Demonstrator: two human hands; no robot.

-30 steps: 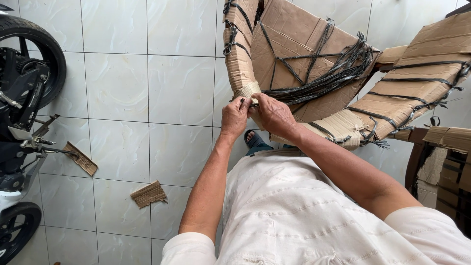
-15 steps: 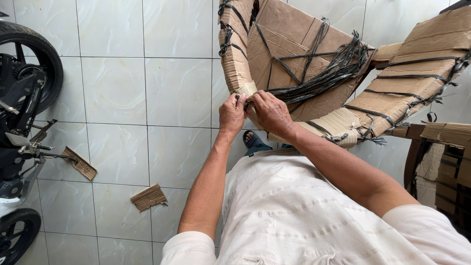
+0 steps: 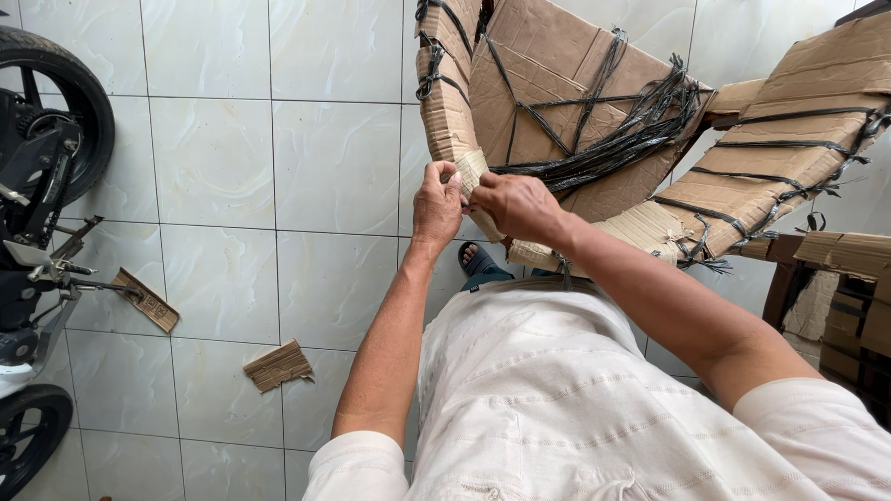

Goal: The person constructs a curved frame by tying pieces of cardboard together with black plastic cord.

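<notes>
Your left hand [image 3: 436, 206] & right hand [image 3: 520, 206] meet at the lower corner of the cardboard-wrapped frame [image 3: 557, 83], straight ahead of you, just above your lap. Both sets of fingers are narrow, pinching the frayed cardboard edge [image 3: 473, 172] there; L thumb sits on top of it. Black plastic straps [image 3: 603, 153] bunch up just right of your R hand, criss-crossing the panel. A 2nd strapped cardboard piece [image 3: 789, 139] leans close on the right, w/ stacked cardboard [image 3: 854, 297] below it. Your sandalled foot [image 3: 478, 264] shows under the hands. On the tile floor [image 3: 213, 167]: two cardboard scraps [image 3: 277, 366], [image 3: 146, 300], well apart from you. Motorbike [image 3: 37, 186] parked at far left.
</notes>
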